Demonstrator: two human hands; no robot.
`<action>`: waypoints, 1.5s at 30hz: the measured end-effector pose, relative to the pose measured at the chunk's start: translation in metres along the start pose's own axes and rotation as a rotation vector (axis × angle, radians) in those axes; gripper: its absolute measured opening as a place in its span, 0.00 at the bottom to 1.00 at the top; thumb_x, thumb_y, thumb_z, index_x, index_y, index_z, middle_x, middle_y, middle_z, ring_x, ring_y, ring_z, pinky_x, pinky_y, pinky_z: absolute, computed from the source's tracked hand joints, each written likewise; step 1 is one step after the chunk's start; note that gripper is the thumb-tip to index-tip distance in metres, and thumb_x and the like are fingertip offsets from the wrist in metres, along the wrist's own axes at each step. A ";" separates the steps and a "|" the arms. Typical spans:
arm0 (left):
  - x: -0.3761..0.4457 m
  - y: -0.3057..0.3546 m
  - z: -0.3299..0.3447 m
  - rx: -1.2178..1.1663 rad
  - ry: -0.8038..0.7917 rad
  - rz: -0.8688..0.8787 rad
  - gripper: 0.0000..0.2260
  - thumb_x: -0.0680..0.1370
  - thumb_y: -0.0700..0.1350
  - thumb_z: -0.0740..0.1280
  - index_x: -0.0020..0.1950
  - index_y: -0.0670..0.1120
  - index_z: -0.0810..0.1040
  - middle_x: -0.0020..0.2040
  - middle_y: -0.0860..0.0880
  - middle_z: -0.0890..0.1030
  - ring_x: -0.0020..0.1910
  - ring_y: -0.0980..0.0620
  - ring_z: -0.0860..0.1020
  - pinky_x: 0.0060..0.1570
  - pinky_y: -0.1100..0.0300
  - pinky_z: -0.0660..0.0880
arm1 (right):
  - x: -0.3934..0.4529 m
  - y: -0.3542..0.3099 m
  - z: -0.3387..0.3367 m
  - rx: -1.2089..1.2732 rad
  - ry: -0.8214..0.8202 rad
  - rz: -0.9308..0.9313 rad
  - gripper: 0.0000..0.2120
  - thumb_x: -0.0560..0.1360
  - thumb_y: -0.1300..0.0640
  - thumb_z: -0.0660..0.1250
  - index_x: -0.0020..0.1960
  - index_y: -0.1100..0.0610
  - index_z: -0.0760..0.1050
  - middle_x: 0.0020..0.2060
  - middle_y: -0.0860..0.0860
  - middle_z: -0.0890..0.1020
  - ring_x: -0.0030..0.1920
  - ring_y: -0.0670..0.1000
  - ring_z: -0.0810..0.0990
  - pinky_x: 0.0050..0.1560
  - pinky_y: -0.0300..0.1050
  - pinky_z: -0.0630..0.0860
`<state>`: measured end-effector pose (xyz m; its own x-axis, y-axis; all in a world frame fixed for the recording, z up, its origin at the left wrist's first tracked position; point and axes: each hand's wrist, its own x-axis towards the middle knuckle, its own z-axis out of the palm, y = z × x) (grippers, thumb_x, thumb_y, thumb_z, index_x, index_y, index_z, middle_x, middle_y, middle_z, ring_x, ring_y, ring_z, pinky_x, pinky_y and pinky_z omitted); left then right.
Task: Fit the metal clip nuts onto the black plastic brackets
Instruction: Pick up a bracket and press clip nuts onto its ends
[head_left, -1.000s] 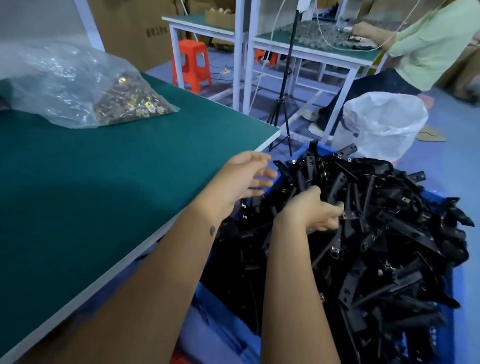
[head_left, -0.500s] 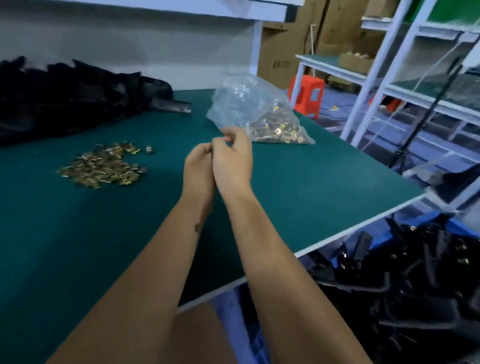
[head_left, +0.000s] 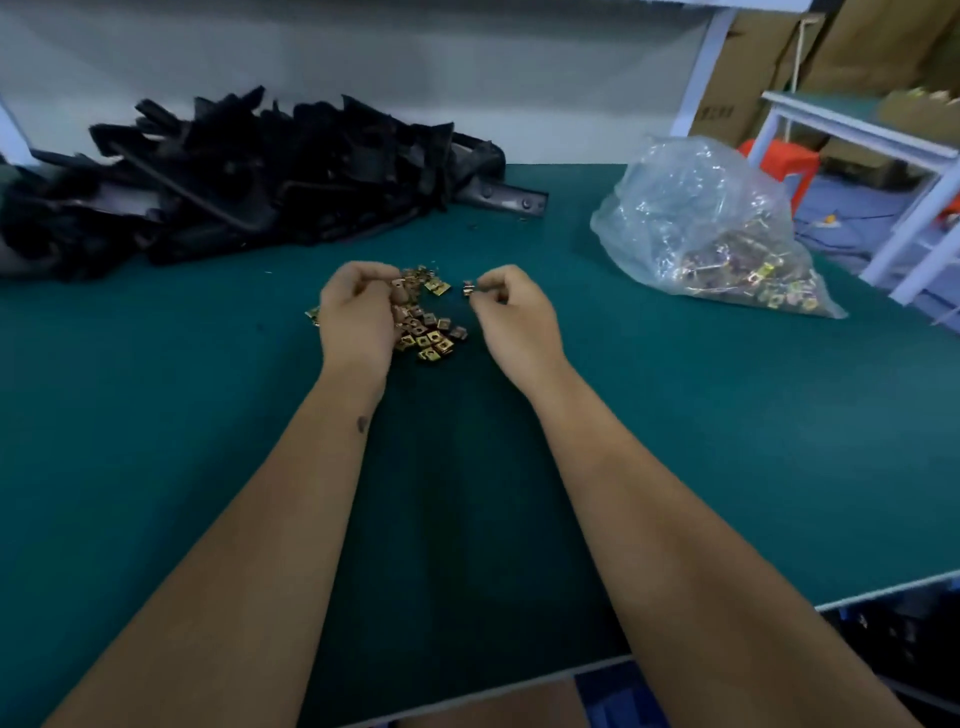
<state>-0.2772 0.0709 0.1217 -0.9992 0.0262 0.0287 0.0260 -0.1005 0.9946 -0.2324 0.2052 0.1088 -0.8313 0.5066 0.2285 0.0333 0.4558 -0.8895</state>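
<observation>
On the green table (head_left: 675, 441), the heap of black brackets (head_left: 249, 182) lies at ten o'clock and the bag (head_left: 701, 228) at two. Our left hand (head_left: 358, 317) curls over the loose nuts (head_left: 428, 335); our right hand (head_left: 511, 309) pinches one nut (head_left: 468, 287). We should turn its open side forward before taking a bracket; nothing blocks the way.

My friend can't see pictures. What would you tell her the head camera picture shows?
Two bare hands work at a small pile of brass-coloured clip nuts on a green table: the right hand pinches one nut, the left hand grips others. Behind lie a heap of black plastic brackets and a clear bag of nuts.
</observation>
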 end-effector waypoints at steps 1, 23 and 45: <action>0.004 0.000 -0.003 -0.015 0.033 0.000 0.13 0.79 0.34 0.57 0.42 0.48 0.76 0.34 0.52 0.78 0.25 0.60 0.71 0.28 0.64 0.69 | 0.004 0.002 -0.001 -0.005 0.007 -0.001 0.04 0.76 0.56 0.63 0.48 0.48 0.74 0.43 0.45 0.77 0.44 0.45 0.75 0.39 0.38 0.67; 0.036 -0.008 0.002 -0.130 0.069 -0.071 0.13 0.80 0.35 0.59 0.41 0.47 0.79 0.31 0.56 0.78 0.29 0.60 0.72 0.30 0.70 0.69 | 0.171 -0.041 0.077 0.443 -0.060 0.348 0.16 0.82 0.50 0.60 0.64 0.57 0.76 0.60 0.50 0.78 0.59 0.51 0.76 0.60 0.47 0.74; 0.008 0.003 -0.009 0.210 0.332 0.465 0.12 0.78 0.38 0.62 0.55 0.53 0.69 0.56 0.52 0.67 0.58 0.54 0.68 0.55 0.69 0.63 | 0.034 -0.024 0.027 1.141 0.216 0.317 0.15 0.75 0.72 0.57 0.38 0.56 0.73 0.31 0.50 0.75 0.33 0.49 0.72 0.32 0.41 0.73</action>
<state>-0.2858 0.0617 0.1238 -0.8367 -0.2888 0.4654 0.4329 0.1718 0.8849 -0.2767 0.1920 0.1270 -0.7614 0.6406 -0.0991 -0.3810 -0.5659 -0.7312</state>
